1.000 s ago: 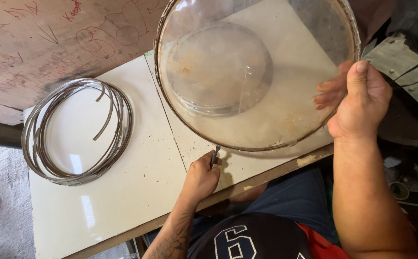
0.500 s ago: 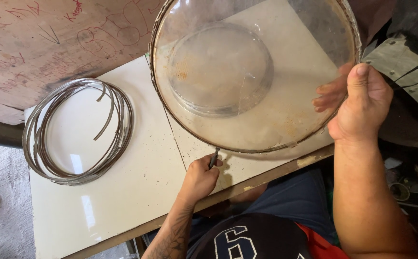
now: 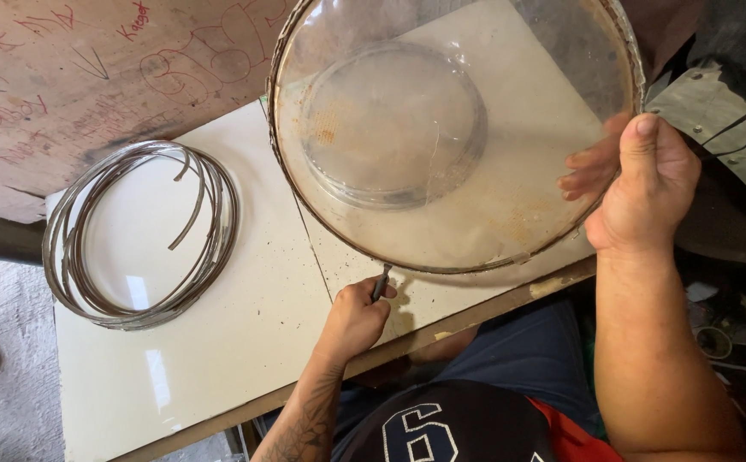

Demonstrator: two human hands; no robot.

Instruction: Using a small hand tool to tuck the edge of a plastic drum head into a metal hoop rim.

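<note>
My right hand grips the right rim of a large round clear dish with a thin metal band around its edge, holding it tilted above the white tabletop. My thumb lies over the rim and my fingers show through the clear wall. My left hand rests on the table under the dish's lower edge, closed around a small dark metal tool whose tip touches the metal rim.
A coil of thin metal strip lies on the left part of the table. A reddish board with scribbles stands behind. Grey riveted metal sits at the right, with clutter on the floor below.
The dish has shifted slightly left and tilted a little; my left hand with the tool stays at its lower edge.
</note>
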